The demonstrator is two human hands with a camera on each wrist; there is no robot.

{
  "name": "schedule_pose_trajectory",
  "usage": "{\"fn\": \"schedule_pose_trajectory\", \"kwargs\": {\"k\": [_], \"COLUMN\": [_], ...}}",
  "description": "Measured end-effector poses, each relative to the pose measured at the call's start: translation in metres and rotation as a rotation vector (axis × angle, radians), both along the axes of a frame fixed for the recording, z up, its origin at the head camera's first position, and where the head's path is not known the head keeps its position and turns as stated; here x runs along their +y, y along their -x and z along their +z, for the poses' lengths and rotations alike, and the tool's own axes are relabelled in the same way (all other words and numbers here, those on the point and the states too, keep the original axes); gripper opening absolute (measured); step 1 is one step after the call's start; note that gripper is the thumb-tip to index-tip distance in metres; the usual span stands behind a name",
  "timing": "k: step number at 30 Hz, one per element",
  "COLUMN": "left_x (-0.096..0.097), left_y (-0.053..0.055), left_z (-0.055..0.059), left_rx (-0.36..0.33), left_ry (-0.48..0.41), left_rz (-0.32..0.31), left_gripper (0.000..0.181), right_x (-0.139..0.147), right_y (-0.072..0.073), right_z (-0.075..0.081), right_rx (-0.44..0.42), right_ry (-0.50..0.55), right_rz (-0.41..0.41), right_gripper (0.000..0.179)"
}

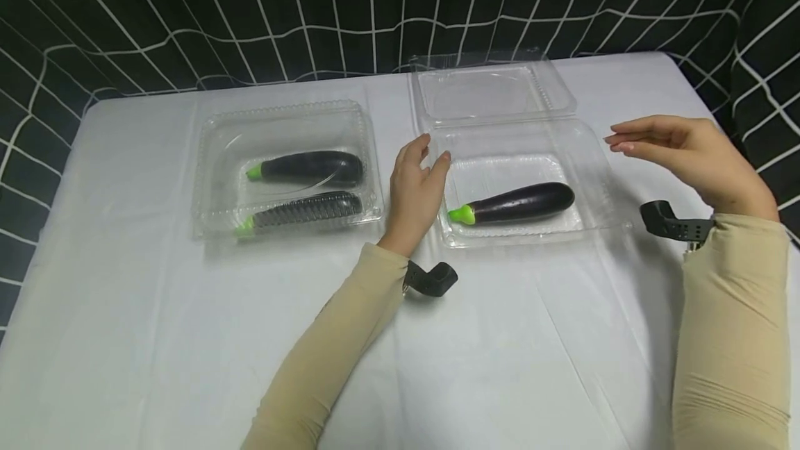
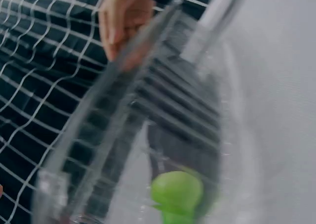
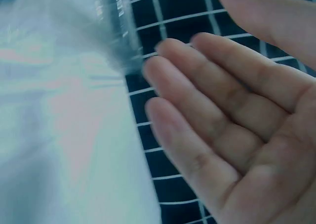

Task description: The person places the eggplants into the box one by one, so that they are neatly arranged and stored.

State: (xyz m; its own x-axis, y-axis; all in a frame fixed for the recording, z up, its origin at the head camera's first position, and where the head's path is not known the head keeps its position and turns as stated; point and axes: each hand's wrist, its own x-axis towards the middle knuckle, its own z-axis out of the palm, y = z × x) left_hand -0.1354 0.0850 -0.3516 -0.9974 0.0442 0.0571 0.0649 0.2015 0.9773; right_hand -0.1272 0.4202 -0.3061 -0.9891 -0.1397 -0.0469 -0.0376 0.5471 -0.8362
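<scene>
An eggplant [image 1: 521, 203] with a bright green stem lies in a clear plastic clamshell container [image 1: 600, 221], whose lid [image 1: 481, 92] is folded back behind it. My left hand [image 1: 415, 193] is at this container's left edge, thumb and fingers spread apart; whether it touches the plastic I cannot tell. To the right of the container my right hand [image 1: 694, 155] is raised with nothing in it. Its fingers [image 3: 197, 85] are loosely extended in the right wrist view. The left wrist view is blurred, showing the eggplant's green stem [image 2: 177, 192] close up through clear plastic.
Left of my left hand stands another clear container [image 1: 215, 193], its lid down, with two eggplants [image 1: 312, 167] inside. Both containers are on a white-covered table [image 1: 187, 339]. A white net [image 1: 375, 19] over dark cloth runs behind the table and along its sides.
</scene>
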Motion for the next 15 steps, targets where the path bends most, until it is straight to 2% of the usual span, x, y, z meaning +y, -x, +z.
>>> {"fn": "schedule_pose_trajectory", "kwargs": {"k": [7, 11, 15], "left_x": [0.008, 0.009, 0.007], "left_y": [0.025, 0.035, 0.039], "left_z": [0.002, 0.003, 0.004], "left_rx": [-0.098, -0.156, -0.224], "left_ry": [-0.051, -0.064, -0.068], "left_rz": [0.079, 0.070, 0.047], "left_gripper": [0.044, 0.043, 0.042], "right_x": [0.011, 0.017, 0.023], "right_y": [0.036, 0.056, 0.070], "right_z": [-0.007, -0.012, -0.014], "right_rx": [-0.115, -0.159, -0.214], "right_ry": [0.111, 0.262, 0.292], "right_rz": [-0.022, -0.024, -0.009], "right_gripper": [0.025, 0.023, 0.021]}}
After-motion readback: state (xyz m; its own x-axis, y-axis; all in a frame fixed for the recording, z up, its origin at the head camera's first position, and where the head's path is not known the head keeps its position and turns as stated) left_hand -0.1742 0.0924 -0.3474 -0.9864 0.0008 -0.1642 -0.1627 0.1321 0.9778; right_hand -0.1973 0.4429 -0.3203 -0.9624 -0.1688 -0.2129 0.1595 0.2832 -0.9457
